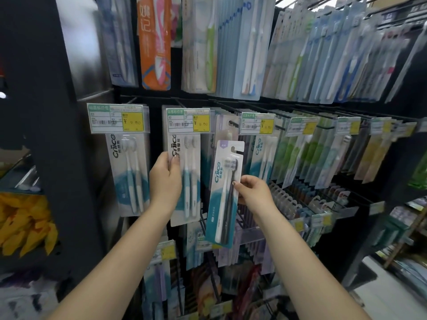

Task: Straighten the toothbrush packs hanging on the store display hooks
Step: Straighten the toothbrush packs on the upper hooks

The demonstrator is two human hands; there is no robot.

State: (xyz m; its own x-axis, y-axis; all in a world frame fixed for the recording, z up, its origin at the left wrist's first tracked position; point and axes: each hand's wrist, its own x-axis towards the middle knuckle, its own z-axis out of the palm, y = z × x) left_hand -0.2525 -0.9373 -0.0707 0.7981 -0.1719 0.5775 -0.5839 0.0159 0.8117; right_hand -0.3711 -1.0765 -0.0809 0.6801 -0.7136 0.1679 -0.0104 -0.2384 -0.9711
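In front of the rack of hooks, the right hand (253, 192) pinches a loose toothbrush pack (225, 192) by its right edge. The pack is off its hook and leans a little. The left hand (165, 179) holds the left edge of a hanging pack (187, 165), thumb on its front, under a yellow price tag (188, 120).

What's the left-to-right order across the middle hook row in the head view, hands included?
Leftmost Cnice pack → left hand → Cnice pack it holds → loose pack, off its hook → right hand → green packs.
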